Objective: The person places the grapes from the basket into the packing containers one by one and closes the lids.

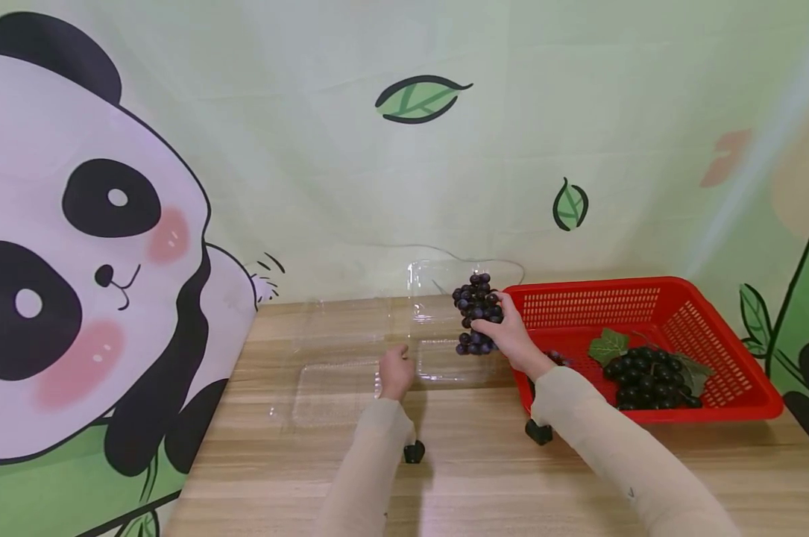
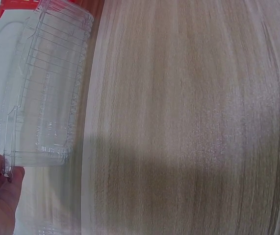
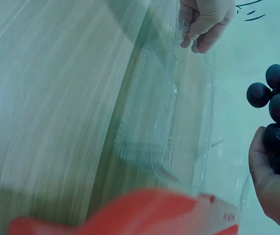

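Both grips matter mid-frame: we should steady the clear container (image 2: 51, 93) our left hand (image 1: 396, 373) pinches and gently lower the grapes (image 1: 476, 307) our right hand (image 1: 513, 337) holds.

Room above left container (image 1: 337, 395), seemingly

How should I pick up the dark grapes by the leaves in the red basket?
I'd come from straight above and cup your fingers gently round the middle of the dark grapes. They lie in a rounded heap with most of the top uncovered. The red basket has a near wall in the way, and leaves lie around the far side.
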A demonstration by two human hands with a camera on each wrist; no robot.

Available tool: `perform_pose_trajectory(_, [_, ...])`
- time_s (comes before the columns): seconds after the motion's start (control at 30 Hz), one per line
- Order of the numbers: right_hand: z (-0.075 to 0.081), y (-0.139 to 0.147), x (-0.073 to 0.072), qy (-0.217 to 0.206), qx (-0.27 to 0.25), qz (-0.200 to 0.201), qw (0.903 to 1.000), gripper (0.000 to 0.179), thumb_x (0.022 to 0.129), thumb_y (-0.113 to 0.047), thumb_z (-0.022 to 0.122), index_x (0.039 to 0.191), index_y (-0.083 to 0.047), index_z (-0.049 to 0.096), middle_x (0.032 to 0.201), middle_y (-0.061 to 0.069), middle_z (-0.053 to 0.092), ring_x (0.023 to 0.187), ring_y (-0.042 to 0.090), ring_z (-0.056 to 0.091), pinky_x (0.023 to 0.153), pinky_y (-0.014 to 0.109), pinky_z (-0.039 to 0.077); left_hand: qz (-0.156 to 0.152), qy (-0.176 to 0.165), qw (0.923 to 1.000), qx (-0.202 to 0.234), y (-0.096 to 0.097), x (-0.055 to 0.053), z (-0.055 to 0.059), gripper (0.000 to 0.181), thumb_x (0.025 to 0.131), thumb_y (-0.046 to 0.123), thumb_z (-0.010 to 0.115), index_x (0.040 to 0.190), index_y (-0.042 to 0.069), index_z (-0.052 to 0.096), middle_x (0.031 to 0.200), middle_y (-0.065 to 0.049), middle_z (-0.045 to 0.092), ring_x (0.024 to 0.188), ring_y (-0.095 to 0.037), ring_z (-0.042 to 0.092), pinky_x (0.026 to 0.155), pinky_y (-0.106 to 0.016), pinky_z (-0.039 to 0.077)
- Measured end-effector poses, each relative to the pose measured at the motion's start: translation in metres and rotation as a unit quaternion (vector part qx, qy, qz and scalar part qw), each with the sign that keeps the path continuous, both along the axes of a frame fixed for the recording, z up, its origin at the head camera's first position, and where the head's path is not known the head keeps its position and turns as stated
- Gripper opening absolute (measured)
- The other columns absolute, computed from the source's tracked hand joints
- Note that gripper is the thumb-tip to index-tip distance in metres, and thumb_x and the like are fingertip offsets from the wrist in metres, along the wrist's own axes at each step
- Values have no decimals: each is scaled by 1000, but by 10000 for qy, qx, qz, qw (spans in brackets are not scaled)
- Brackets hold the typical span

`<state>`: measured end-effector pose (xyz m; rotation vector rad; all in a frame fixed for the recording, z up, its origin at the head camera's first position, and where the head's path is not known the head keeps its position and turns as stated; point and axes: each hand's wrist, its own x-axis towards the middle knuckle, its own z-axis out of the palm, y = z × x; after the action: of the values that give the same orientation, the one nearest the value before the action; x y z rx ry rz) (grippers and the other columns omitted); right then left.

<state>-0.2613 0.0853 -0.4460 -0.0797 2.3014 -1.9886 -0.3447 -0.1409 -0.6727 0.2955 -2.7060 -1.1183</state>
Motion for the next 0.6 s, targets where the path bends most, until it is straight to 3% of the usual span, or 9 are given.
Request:
perform_pose_trajectory(0.07, [-2,-4,-2,14,25,-53,10000,57,81,-11,56,130,-8,27,129,18,37,113,31,41,96,45,37,13,255,9995,-178,-13,-42,-75,46,68,9,53,110,26,62,108,4,64,99,-21,60,76,-35,49])
perform_pose_trajectory(0.1, [-3,-6,-2,10,-2,-72,10000,57,80,-11,57,129,-7,27,129,18,37,113,31,41,96,45,37,-4,136,9999,-100,-18,-57,-100,47,69,10,54,112,29,61,110,7,63,102,-20,58,78,-37,49])
perform_pose_trajectory(0.13, [-4,-8,-3,16,4,-85,10000,58,80,-10,56,130,-7,27,129,18,37,113,31,41,96,45,37,-9,102,9999,-93,-22,-68,-117,48,69,11,54,113,31,60,112,8,62,103,-19,58,79,-37,49])
perform_pose_trajectory(0.17, [-5,-10,-4,8,0,-108,9999,57,80,-10,57,129,-7,28,129,18,38,113,31,41,96,45,37,15,25,9999,-111,-21,-70,-118,48,69,10,54,113,27,60,112,5,62,103,-20,58,79,-38,49])
perform_pose_trajectory(0.2, [-9,-12,-6,17,11,-128,9999,57,80,-10,57,129,-8,29,129,17,38,113,31,42,96,44,37,-5,16,10000,-64,-25,-77,-132,48,69,11,55,114,29,59,113,6,62,104,-20,57,79,-39,48])
perform_pose_trajectory(0.27, [-12,-15,-8,-12,82,-113,9999,58,80,-11,57,130,-8,28,130,18,38,115,32,41,97,45,36,-5,-21,10000,-68,-24,-74,-127,49,70,11,54,115,30,59,113,5,62,104,-21,57,80,-39,48])
perform_pose_trajectory(0.3, [-13,-15,-8,-40,141,-102,9998,59,80,-12,57,131,-9,28,130,18,38,115,32,41,97,45,36,-3,-32,10000,-73,-22,-68,-117,48,71,10,54,115,29,59,113,4,62,104,-22,57,80,-39,48])
perform_pose_trajectory(0.5, [-20,-20,-9,-191,202,-25,9996,57,81,-14,57,131,-12,28,133,17,35,117,33,39,97,47,35,-16,-1,9999,-112,-5,-10,-22,45,72,6,50,114,15,61,111,-7,63,101,-27,58,77,-37,49])
perform_pose_trajectory(0.6, [-22,-23,-8,-281,114,-53,9995,59,81,-12,57,131,-11,27,133,18,34,117,33,39,98,46,35,5,106,9997,-238,1,3,-2,45,70,3,49,112,10,61,108,-11,64,99,-30,59,74,-37,49])
